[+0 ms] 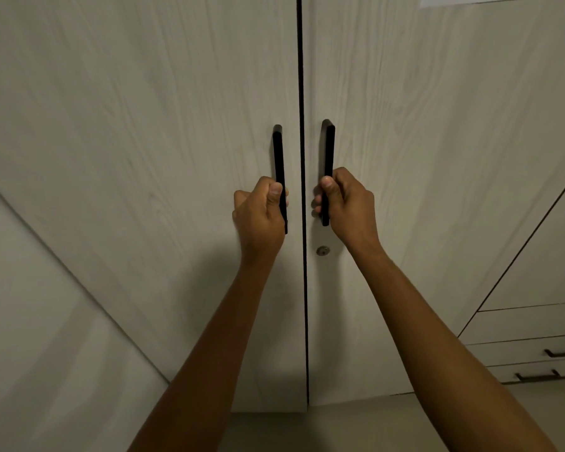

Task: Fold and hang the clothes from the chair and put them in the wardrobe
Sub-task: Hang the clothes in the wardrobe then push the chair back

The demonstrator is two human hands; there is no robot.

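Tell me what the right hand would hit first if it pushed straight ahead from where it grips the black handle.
The right hand would meet the right wardrobe door just behind its black handle. The doors look closed, so nothing lies between; the gap is hard to judge.

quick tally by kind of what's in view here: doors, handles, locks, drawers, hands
doors: 2, left door and right door, shut
black door handles: 2, left handle gripped by left hand, right handle gripped by right hand
lock: 1
drawers at right: 3, top drawer, middle drawer, bottom drawer
hands: 2
total: 10
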